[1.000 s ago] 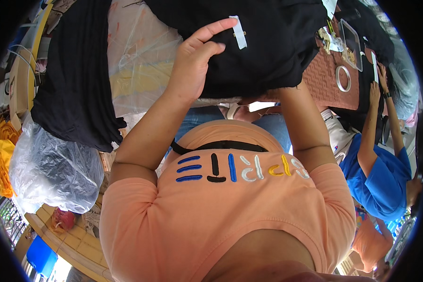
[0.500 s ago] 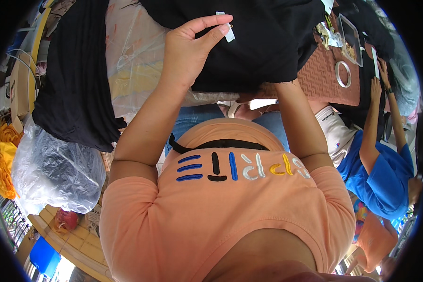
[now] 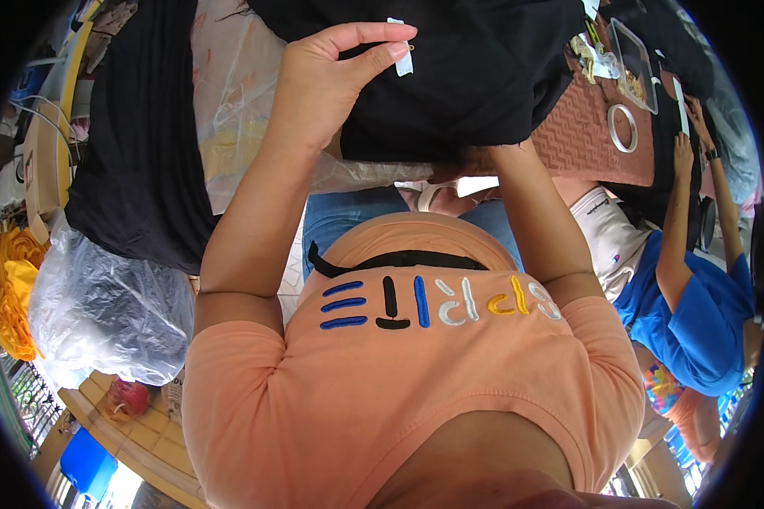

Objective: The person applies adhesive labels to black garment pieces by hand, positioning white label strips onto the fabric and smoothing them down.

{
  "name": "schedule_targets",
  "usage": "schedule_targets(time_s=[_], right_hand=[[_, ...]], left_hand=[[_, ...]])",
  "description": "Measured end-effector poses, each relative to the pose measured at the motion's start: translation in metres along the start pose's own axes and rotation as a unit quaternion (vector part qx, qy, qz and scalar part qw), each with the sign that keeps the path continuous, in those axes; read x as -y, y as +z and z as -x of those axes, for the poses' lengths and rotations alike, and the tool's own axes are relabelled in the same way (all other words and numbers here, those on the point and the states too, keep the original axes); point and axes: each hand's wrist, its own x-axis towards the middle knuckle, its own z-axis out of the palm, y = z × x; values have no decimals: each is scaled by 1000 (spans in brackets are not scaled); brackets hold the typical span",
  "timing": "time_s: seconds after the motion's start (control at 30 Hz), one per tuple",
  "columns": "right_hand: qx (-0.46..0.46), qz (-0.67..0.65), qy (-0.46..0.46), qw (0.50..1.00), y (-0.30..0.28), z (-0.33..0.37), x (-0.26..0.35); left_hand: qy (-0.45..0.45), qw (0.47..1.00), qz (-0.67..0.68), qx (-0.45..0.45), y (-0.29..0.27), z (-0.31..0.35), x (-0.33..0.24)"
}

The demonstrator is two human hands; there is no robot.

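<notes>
My left hand (image 3: 331,76) is raised over a black cloth (image 3: 475,93), its thumb and index finger closed in a pinch over a small white strip (image 3: 405,64). The strip lies against the cloth, its ends showing above and below the fingertips. A tiny gold-coloured thing (image 3: 412,48) shows beside the thumb tip, too small to name. My right hand (image 3: 502,154) reaches under the near edge of the same cloth. Only its wrist end shows; the fingers are hidden beneath the fabric.
On the brown textured mat (image 3: 581,136) at right lie a white ring (image 3: 621,128) and a clear plastic tray (image 3: 632,64). A co-worker in a blue shirt (image 3: 705,322) works at far right. More black cloth (image 3: 136,153) hangs at left, above a clear plastic bag (image 3: 110,297).
My left hand has shifted slightly left and its wrist has turned a little. The white strip moved left and stands more upright. My right hand stays under the cloth.
</notes>
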Motion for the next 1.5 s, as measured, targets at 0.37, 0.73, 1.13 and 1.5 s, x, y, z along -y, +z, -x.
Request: schedule_targets(time_s=[0.37,0.73,1.13,1.5], right_hand=[[-4,-1,0,1000,6,-2,2],[-7,0,0,1000,7,-2,4],[-7,-3,-1,1000,6,0,4],[-11,-5,-1,1000,7,0,7]], left_hand=[[-17,1000,-16,-4,-2,2,0],[-31,999,29,8,-4,2,0],[11,999,30,-20,-2,2,3],[-43,999,23,4,-5,3,3]])
